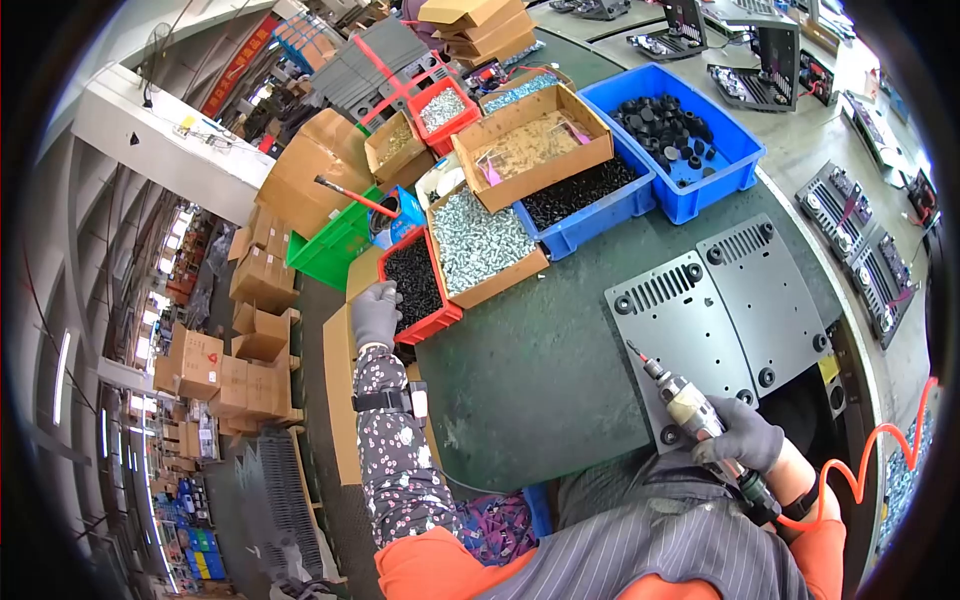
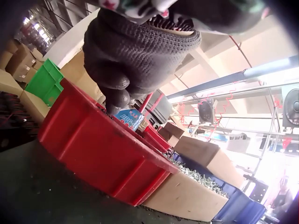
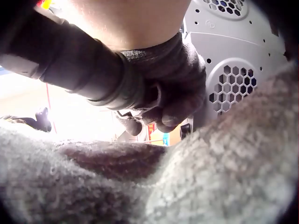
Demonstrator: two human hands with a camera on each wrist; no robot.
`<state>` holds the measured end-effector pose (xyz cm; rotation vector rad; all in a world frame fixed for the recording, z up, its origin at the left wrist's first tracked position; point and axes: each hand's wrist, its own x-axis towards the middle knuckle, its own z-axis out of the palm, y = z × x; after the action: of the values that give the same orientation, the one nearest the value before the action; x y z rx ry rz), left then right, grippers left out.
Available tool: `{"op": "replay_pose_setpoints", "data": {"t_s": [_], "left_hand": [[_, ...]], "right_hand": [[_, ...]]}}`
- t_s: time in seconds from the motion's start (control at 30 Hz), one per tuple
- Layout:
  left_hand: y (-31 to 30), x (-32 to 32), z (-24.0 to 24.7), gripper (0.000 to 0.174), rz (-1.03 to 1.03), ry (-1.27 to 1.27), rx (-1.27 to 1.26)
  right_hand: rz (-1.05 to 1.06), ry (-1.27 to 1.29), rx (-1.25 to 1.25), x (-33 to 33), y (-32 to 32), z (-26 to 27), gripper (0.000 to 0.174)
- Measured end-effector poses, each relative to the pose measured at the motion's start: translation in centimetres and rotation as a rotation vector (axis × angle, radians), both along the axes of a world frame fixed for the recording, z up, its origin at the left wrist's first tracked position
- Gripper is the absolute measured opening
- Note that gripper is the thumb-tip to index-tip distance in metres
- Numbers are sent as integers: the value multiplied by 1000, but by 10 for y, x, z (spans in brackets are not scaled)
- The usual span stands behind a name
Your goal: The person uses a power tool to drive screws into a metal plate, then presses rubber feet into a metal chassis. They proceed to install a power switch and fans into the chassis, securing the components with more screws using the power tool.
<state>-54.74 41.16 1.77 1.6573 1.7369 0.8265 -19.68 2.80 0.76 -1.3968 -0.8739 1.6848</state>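
The gloved left hand (image 1: 376, 314) is at the left edge of a red bin (image 1: 437, 325) of black screws (image 1: 412, 284). In the left wrist view, the fingers of that hand (image 2: 122, 70) bend down over the red bin (image 2: 105, 149); whether they pinch a screw is hidden. A power screwdriver (image 1: 690, 408) lies in the grip of the gloved right hand (image 1: 748, 436), its bit pointing up and left over a grey metal panel (image 1: 655, 310). A second panel (image 1: 765, 290) lies beside it. In the right wrist view, the right hand (image 3: 173, 88) curls round the dark tool body (image 3: 79, 65).
Beside the red bin stand a carton of silver screws (image 1: 478, 240), a blue bin of black screws (image 1: 590, 195) and a blue bin of black rubber parts (image 1: 740, 172). A green crate (image 1: 335, 245) is behind. An orange coiled hose (image 1: 858, 468) runs from the tool at the right.
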Motion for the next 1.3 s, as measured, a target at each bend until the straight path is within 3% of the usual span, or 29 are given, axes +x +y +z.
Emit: {"op": "replay_pose_setpoints", "data": {"t_s": [0.17,0.27,0.33,0.37,0.43,0.53,0.67,0.73,0.83,1.07,1.13,1.17,1.3], "left_hand": [[-7,2,9,22,24,21,-59],[0,-9,2,19,42,-197,-128],[3,-16,-4,15,71,-597,-233],[5,-20,-6,15,69,-595,-233],[4,-24,-6,12,65,-1202,-469],[3,-22,-8,10,37,-1379,-512],[4,-23,-12,9,-17,-1428,-513],[4,-23,-12,12,-68,-1295,-457],[2,-22,-12,18,-126,-1306,-456],[-15,-2,-7,24,-76,-1419,-540],[-11,-8,-13,27,-213,-1350,-559],[-9,-9,-16,28,-128,-1296,-500],[-13,-13,-16,28,-127,-1397,-501]], "right_hand": [[-9,22,40,-1,-2,-8,60],[-3,8,87,0,-3,-11,58],[21,-56,99,0,-3,-9,57],[19,-55,100,0,-2,-8,57],[17,-64,84,0,-2,-8,59],[15,-98,101,-1,-3,-12,62],[-1,-45,127,-2,-4,-14,62],[-9,-52,129,-2,-4,-15,62],[-3,-47,105,-2,-4,-14,63],[9,-109,136,-3,-4,-10,57],[33,-143,82,-3,-4,-7,54],[0,-122,95,-5,-5,-12,51],[5,-148,121,-5,-3,-9,49]]}}
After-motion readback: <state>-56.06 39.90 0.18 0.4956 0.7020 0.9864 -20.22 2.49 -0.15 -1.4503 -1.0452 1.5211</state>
